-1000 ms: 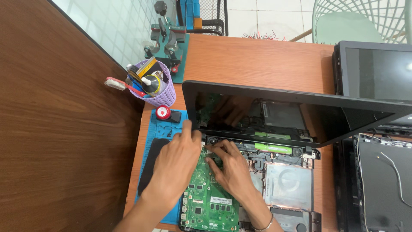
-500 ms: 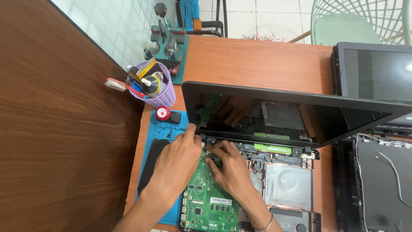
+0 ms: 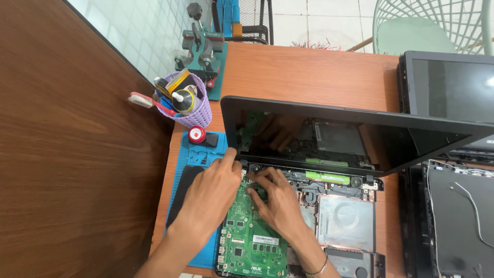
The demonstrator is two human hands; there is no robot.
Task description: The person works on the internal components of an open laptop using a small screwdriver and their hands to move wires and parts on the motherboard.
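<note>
- An orange-brown table [image 3: 309,72] is seen carrying an opened laptop [image 3: 360,134], its screen tilted up.
- A green circuit board [image 3: 247,242] is exposed in the laptop's base, beside a blue mat [image 3: 200,154].
- The left hand [image 3: 213,193] is laid on the board's upper left corner, fingers curled; any grip cannot be told.
- The right hand [image 3: 275,198] is pressed fingertips-down on the board's top edge, nothing visibly held.

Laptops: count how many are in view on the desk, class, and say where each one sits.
2. The opened laptop lies mid-desk, its green circuit board under the left hand and right hand. A second laptop stands at the right edge. Others may be hidden.
</note>
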